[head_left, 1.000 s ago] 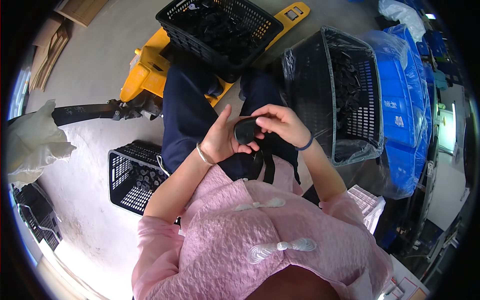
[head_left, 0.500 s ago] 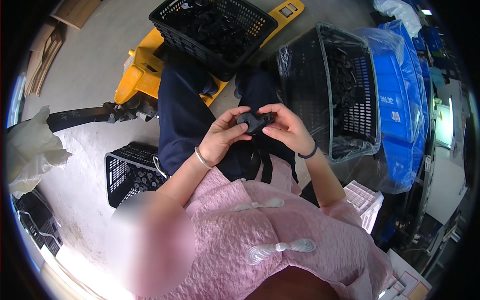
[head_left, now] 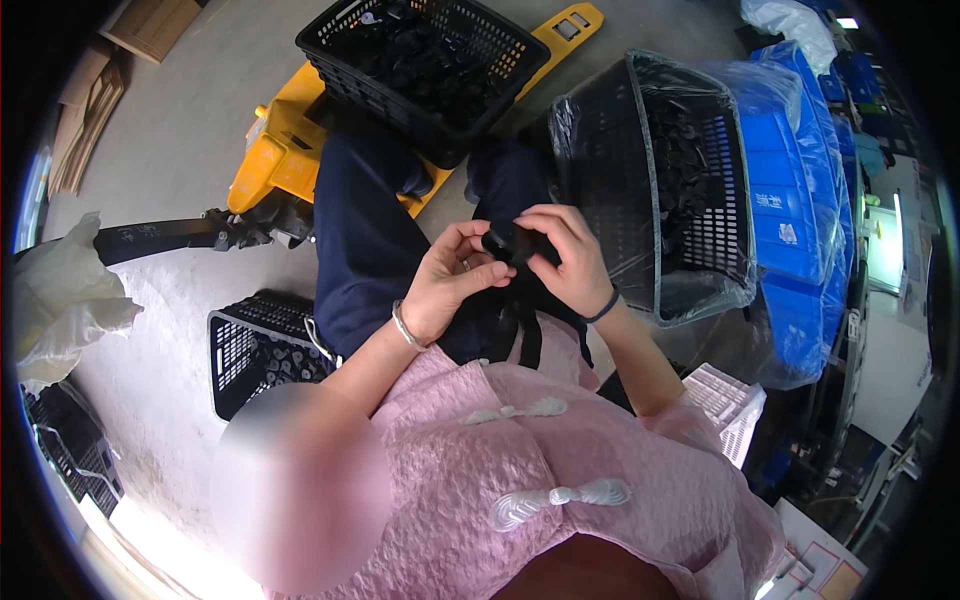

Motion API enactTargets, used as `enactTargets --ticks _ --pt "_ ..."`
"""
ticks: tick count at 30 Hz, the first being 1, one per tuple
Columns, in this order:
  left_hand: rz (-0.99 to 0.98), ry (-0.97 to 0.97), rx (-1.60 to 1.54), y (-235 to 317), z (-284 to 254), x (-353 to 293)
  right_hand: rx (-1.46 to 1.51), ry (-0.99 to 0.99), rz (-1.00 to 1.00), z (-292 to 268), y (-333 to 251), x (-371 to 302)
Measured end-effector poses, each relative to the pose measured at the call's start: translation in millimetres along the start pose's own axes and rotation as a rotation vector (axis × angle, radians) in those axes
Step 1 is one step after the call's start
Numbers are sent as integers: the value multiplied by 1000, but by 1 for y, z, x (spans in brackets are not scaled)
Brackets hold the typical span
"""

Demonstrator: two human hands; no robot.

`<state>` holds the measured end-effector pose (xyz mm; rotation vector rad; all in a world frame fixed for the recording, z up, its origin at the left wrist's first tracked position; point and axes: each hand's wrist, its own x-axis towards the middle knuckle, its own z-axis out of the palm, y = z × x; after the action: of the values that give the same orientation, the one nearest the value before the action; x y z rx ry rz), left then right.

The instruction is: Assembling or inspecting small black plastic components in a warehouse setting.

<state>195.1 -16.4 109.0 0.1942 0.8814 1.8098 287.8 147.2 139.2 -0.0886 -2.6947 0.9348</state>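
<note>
Grey floor (head_left: 175, 260) spreads beneath the seated person, whose pink top (head_left: 450, 440), with its pale knotted fastenings, fills the lower middle of the view, dark blue trousers (head_left: 355, 240) reaching forward from it. Blue crates (head_left: 790, 200) under clear plastic stand at the right, and just beside them, nearer the legs, is a film-covered black crate (head_left: 605, 190) with dark pieces inside. Beyond the knees, a yellow pallet truck (head_left: 280, 150) bears a black basket (head_left: 390, 115) of more loose dark pieces; a pale plastic bag (head_left: 70, 300) hangs over the handle at far left. A smaller black bin (head_left: 229, 368), partly filled with small pieces, sits on the floor left of the legs. Above the lap, the left hand (head_left: 445, 280) and the right hand (head_left: 570, 262) meet around one object, a light bracelet (head_left: 405, 325) on the left wrist, a dark band (head_left: 604, 305) on the right. The object is a small black part (head_left: 503, 243), pinched between them: the left thumb and fingers are clamped on its left side, the right thumb and forefinger on its right. Its far details are hidden by the fingers.
</note>
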Motion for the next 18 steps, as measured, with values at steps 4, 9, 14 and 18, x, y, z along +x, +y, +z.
enactTargets --ticks 4,9,14,18 --pt "62 -68 -2 4 12 -3 901 -75 384 14 11 -7" --pt "49 -50 -2 -2 3 -4 1077 -86 473 12 6 0" --pt "34 -3 90 -10 -4 -4 742 -14 133 8 4 7" --pt "-11 15 74 -12 -8 -3 719 4 89 6 2 11"
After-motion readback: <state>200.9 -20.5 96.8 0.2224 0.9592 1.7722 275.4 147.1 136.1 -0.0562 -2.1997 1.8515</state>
